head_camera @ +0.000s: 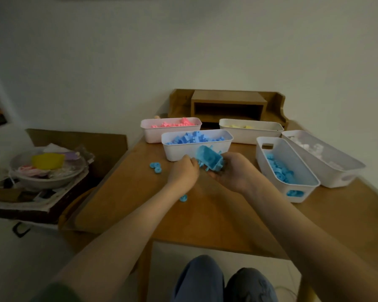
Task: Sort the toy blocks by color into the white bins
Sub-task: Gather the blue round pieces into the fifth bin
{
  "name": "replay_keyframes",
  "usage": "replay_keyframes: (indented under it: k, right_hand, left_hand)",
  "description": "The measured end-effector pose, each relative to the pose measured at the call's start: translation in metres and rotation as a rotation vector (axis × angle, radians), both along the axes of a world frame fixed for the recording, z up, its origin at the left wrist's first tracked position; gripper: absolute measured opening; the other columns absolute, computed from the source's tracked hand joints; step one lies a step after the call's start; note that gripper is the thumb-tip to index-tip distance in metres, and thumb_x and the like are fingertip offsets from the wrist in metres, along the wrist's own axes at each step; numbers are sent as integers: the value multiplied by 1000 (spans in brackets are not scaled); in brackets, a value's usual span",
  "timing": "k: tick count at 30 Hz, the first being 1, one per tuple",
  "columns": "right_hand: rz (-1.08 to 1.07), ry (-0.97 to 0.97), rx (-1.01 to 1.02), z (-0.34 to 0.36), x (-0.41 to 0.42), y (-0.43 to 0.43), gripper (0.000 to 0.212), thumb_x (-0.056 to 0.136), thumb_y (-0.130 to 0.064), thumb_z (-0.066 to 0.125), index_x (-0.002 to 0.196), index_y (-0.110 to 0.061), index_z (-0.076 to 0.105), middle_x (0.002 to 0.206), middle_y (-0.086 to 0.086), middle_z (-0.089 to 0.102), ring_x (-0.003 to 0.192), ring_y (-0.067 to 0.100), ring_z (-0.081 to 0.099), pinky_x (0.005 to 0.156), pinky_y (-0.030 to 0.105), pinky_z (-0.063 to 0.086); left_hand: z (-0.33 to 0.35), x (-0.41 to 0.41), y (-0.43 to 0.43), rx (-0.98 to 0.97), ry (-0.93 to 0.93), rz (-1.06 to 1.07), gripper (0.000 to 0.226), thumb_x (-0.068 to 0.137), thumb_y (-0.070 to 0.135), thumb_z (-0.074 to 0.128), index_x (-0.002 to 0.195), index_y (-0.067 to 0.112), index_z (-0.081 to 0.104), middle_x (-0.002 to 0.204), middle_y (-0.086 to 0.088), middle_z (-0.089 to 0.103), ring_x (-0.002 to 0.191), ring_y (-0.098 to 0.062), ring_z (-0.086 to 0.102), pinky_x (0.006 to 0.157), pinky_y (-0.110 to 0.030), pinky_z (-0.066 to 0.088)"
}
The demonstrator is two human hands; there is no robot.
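My right hand (234, 171) is cupped palm-up and holds a pile of blue toy blocks (210, 159), the biggest a rounded blue piece. My left hand (183, 171) curls its fingers against the left side of that pile; what the fingertips hold is hidden. Right behind my hands stands a white bin with blue blocks (175, 151). Another white bin with blue pieces (271, 171) stands at the right. Loose blue ring pieces (155, 167) lie on the table to the left, and one more blue piece (183, 198) lies under my left forearm.
White bins hold pink blocks (148, 132), yellow blocks (249, 132) and white blocks (340, 171) at the back and right of the wooden table (205, 214). A wooden shelf (228, 105) stands against the wall. A bowl of clutter (48, 166) sits on a side stand at left.
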State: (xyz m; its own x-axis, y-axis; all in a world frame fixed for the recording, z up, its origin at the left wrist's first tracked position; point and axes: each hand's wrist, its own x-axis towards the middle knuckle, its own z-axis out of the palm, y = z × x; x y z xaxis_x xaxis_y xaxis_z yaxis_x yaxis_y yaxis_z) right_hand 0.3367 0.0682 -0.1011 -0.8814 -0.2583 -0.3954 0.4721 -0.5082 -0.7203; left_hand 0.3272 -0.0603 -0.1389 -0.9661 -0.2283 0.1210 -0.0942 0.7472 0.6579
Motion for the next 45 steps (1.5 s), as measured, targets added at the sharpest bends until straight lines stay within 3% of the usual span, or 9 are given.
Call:
replay_keyframes:
  k: [6, 11, 13, 18, 22, 27, 32, 39, 45]
  right_hand:
    - [-55, -15, 131, 0, 3, 16, 43, 94, -15, 48, 134, -4, 37, 103, 14, 55, 93, 25, 59, 86, 37, 52]
    - [-394, 719, 904, 26, 1, 50, 17, 97, -24, 45, 113, -18, 47, 111, 1, 54, 98, 13, 55, 70, 18, 46]
    - [-573, 886, 1175, 27, -10, 80, 18, 96, -22, 47, 113, -17, 45, 111, 0, 52, 98, 12, 52, 73, 21, 45]
    - [-257, 428, 1752, -2, -30, 136, 29, 97, -32, 40, 112, -12, 56, 112, 10, 64, 93, 23, 61, 67, 31, 47]
    - [-237, 521, 1653, -10, -28, 147, 30, 100, -21, 33, 118, -18, 57, 120, 9, 61, 102, 23, 58, 74, 30, 45]
    - [-238, 582, 1573, -15, -37, 153, 32, 95, -5, 37, 124, -11, 50, 121, 11, 60, 106, 24, 57, 80, 27, 41]
    - [-312, 604, 1581, -14, -37, 154, 37, 94, -5, 39, 129, -12, 46, 128, 11, 53, 114, 24, 52, 89, 28, 41]
    - [-390, 942, 1574, -3, -21, 103, 32, 94, -12, 45, 126, -12, 47, 128, 8, 54, 117, 20, 50, 98, 28, 39]
    - [63, 1074, 1535, -33, -7, 35, 46, 93, -19, 48, 137, -15, 35, 136, 4, 43, 123, 17, 42, 101, 29, 35]
  left_hand:
    - [13, -6, 9, 153, -29, 19, 27, 101, 27, 29, 93, 11, 49, 76, -4, 47, 61, -11, 41, 49, -27, 27]
    - [25, -25, 41, 246, -68, -20, 40, 103, 31, 25, 122, 7, 51, 108, -12, 60, 95, -19, 57, 76, -31, 46]
    - [25, -31, 61, 268, -73, -34, 39, 103, 32, 26, 122, 8, 51, 98, -9, 60, 85, -17, 57, 75, -31, 46]
    - [35, -44, 116, 219, -44, -117, 25, 102, 28, 29, 106, 11, 46, 95, -10, 57, 80, -18, 55, 64, -27, 41]
    - [43, -54, 158, 43, 96, -319, 33, 102, 33, 27, 118, 9, 44, 104, -10, 58, 80, -16, 54, 57, -25, 38]
    - [39, -61, 191, -59, 144, -497, 31, 101, 26, 32, 127, 10, 40, 125, -12, 48, 106, -28, 53, 80, -38, 48]
    - [26, -65, 187, -598, -24, -675, 51, 96, 30, 46, 141, 17, 27, 143, -13, 28, 131, -32, 27, 105, -44, 27]
    - [26, -35, 132, -598, 80, -628, 74, 93, 38, 48, 150, 21, 3, 157, -1, 2, 145, -22, -1, 117, -44, 3]
    - [5, -6, 22, -628, -209, -566, 67, 98, 47, 29, 149, 29, -10, 156, 4, -21, 142, -15, -20, 116, -45, -9]
